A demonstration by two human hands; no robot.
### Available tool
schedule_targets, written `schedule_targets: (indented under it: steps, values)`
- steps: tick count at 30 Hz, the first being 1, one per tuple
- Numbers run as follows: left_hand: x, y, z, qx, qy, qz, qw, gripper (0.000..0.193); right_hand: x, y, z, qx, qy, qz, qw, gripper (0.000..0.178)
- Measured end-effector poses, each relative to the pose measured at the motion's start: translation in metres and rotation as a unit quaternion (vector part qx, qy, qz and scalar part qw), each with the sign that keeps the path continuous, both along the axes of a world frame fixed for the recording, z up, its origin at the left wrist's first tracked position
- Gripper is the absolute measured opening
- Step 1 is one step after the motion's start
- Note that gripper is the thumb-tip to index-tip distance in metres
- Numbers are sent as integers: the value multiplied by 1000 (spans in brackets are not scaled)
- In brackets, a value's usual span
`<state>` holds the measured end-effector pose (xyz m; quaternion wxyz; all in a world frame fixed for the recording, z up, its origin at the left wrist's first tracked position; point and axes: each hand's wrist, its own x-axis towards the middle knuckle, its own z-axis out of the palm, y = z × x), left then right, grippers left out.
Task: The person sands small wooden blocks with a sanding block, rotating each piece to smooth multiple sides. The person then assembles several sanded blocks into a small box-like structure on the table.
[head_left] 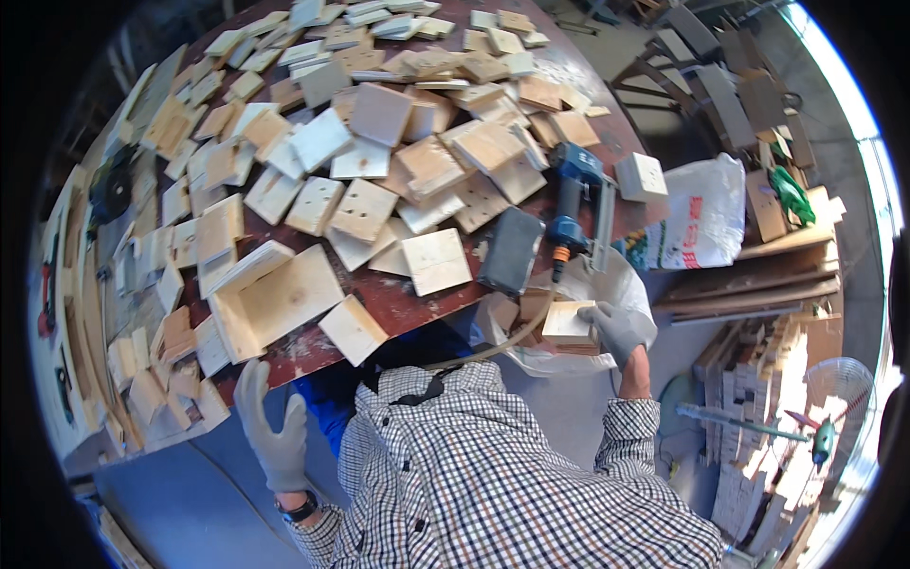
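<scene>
My left hand (273, 431), in a grey glove, is raised by the near left table edge. Its fingers are apart and it holds nothing. Closest to it on the table is a wooden corner assembly (289, 294) of joined boards. Over a white sack (630, 284) at the table's right front, my gloved right hand (621, 329) grips the edge of a pale square wooden block (567, 322). More wood pieces show beneath that block in the sack. A blue pneumatic nail gun (573, 199) lies on the table beyond, beside a dark flat block (512, 248).
Heaped square wooden blocks (436, 251) cover much of the dark red table (379, 299). An air hose (517, 334) crosses in front of my body. At right stand a printed white bag (706, 213), stacked boards (758, 284) and a fan (839, 389).
</scene>
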<state>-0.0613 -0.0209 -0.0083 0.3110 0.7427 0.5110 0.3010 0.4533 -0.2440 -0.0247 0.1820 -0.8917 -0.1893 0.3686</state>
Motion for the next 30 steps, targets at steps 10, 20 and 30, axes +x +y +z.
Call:
schedule_targets:
  steps: [10, 20, 30]
  values:
    - [102, 27, 41, -53, -167, -226, 958, 119, -95, 48, 126, 522, 364, -23, 771, 62]
    - [126, 30, 49, -374, -493, -345, 705, 87, -225, 145, 49, 444, 520, 140, 716, 75]
    - [79, 20, -20, -280, -760, -317, 493, 115, -109, 171, 32, 47, -385, 90, 917, 79]
